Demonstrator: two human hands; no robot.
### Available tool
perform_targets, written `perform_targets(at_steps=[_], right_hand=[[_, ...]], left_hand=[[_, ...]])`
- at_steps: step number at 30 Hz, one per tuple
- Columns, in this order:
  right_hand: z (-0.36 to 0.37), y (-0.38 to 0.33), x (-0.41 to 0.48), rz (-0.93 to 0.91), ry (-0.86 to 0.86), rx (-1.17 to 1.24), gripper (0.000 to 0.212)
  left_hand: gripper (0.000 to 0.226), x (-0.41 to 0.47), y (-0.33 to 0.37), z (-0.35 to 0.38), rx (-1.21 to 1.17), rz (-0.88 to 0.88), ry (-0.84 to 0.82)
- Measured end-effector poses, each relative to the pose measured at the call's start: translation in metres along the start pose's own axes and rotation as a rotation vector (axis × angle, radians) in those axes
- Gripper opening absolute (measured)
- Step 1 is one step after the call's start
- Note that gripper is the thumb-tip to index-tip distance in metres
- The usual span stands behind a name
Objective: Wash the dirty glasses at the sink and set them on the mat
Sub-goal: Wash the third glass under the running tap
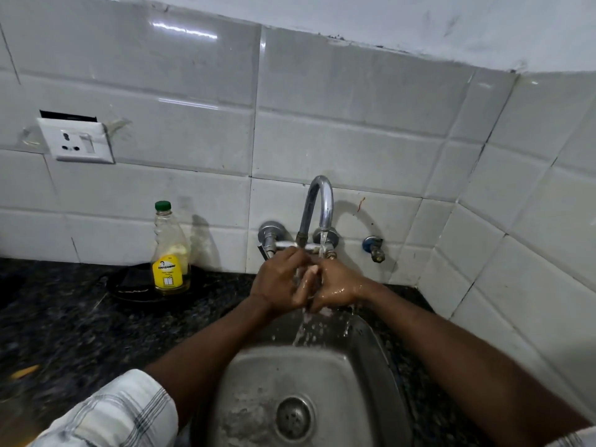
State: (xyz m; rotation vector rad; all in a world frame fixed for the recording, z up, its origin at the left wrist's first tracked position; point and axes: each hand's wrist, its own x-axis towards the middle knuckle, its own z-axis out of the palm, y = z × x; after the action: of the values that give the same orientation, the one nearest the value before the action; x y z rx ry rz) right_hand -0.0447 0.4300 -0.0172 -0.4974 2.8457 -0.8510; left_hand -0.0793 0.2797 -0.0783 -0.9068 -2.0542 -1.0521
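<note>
Now the left hand (279,282) and right hand (335,287) rub, pressed together, under water from the shiny curved metal tap (317,204) at twelve o'clock; no glass shows, so fetching one seems next.

sink (371,356) basin open below; faucet (317,204) overhead | bottle (171,253) blocks left counter

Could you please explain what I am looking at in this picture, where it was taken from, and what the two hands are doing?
This is one picture from a camera worn on a person's head, looking down at a steel sink. No machine is involved. The left hand and right hand are clasped together under water running from the tap; whether they hold anything I cannot tell. On the dark counter stands a bottle with a yellow label. No glass shows clearly.
</note>
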Motion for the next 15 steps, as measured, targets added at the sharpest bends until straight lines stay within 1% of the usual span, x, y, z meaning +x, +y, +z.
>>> perform_targets(at_steps=[1, 2, 3, 5, 6, 7, 8, 9, 10, 11, 12, 13, 14, 15], right_hand=[[0.0, 0.002, 0.0, 0.006, -0.024, 0.05, 0.066], [0.003, 0.005, 0.003, 0.018, 0.004, 0.007, 0.062], [0.009, 0.008, 0.008, 0.024, 0.082, -0.144, 0.063], [0.02, 0.01, 0.017, 0.039, 0.259, -0.561, 0.072], [0.024, 0.011, 0.019, 0.041, 0.321, -0.667, 0.073], [0.023, 0.013, 0.019, 0.024, 0.329, -0.668, 0.071], [0.018, 0.012, 0.018, 0.001, 0.268, -0.58, 0.065], [0.011, 0.013, 0.016, -0.01, 0.189, -0.403, 0.057], [0.004, 0.013, 0.013, -0.001, 0.097, -0.203, 0.053], [0.002, 0.012, 0.011, -0.01, 0.031, -0.035, 0.054], [0.003, 0.011, 0.009, -0.008, 0.019, 0.011, 0.055], [0.008, 0.01, 0.011, 0.012, 0.071, -0.056, 0.056], [0.013, 0.008, 0.013, 0.034, 0.17, -0.252, 0.059], [0.018, 0.003, 0.013, 0.023, 0.309, -0.495, 0.062]], left_hand=[[0.032, 0.004, -0.001, -0.004, 0.004, 0.047, -0.029], [0.034, 0.009, -0.003, -0.002, 0.02, -0.019, -0.054], [0.037, 0.016, -0.003, 0.004, 0.051, -0.185, -0.086], [0.043, 0.028, -0.003, 0.015, 0.081, -0.563, -0.142], [0.047, 0.029, -0.001, 0.017, 0.051, -0.647, -0.131], [0.049, 0.025, -0.003, 0.019, 0.028, -0.628, -0.087], [0.05, 0.018, -0.006, 0.018, 0.014, -0.52, -0.044], [0.049, 0.009, -0.005, 0.013, 0.008, -0.347, -0.02], [0.045, 0.003, -0.006, 0.008, 0.0, -0.185, -0.038], [0.042, 0.003, -0.007, 0.002, 0.005, -0.093, -0.061], [0.04, 0.006, -0.007, -0.002, 0.01, -0.073, -0.074], [0.039, 0.011, -0.003, -0.004, 0.032, -0.152, -0.074], [0.037, 0.018, 0.001, -0.001, 0.04, -0.305, -0.093], [0.037, 0.026, 0.007, 0.002, 0.015, -0.497, -0.124]])
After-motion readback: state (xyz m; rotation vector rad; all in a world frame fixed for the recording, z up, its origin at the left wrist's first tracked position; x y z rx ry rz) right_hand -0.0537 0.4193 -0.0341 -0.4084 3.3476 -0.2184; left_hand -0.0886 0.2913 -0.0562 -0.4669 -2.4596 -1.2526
